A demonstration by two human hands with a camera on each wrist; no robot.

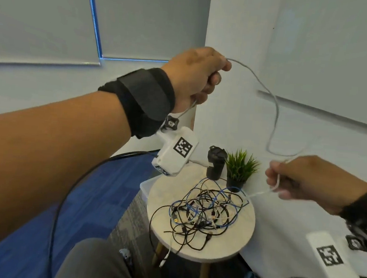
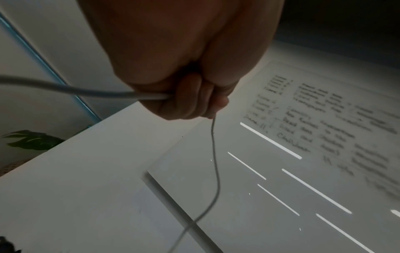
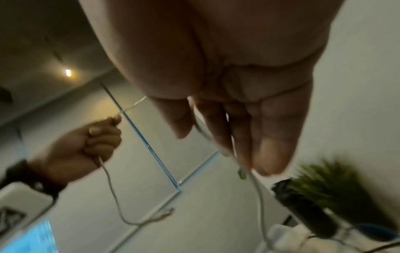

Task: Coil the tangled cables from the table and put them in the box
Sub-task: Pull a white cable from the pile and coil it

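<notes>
A tangle of black, blue and white cables point(image 1: 205, 210) lies on a small round table point(image 1: 236, 241). One white cable point(image 1: 275, 115) is pulled up out of it. My left hand point(image 1: 213, 79) is raised high and grips this cable in a fist point(image 2: 190, 101), a short end hanging below it point(image 3: 121, 214). The cable droops in a loop over to my right hand point(image 1: 278, 181), which pinches it between thumb and fingers point(image 3: 227, 137). From there it runs down to the tangle. A clear plastic box point(image 1: 145, 187) peeks out behind the table's left edge.
A black cup point(image 1: 215, 163) and a small green potted plant point(image 1: 240, 167) stand at the back of the table. White walls with a whiteboard close in behind and to the right. Blue carpet lies to the left, and my knees are below the table.
</notes>
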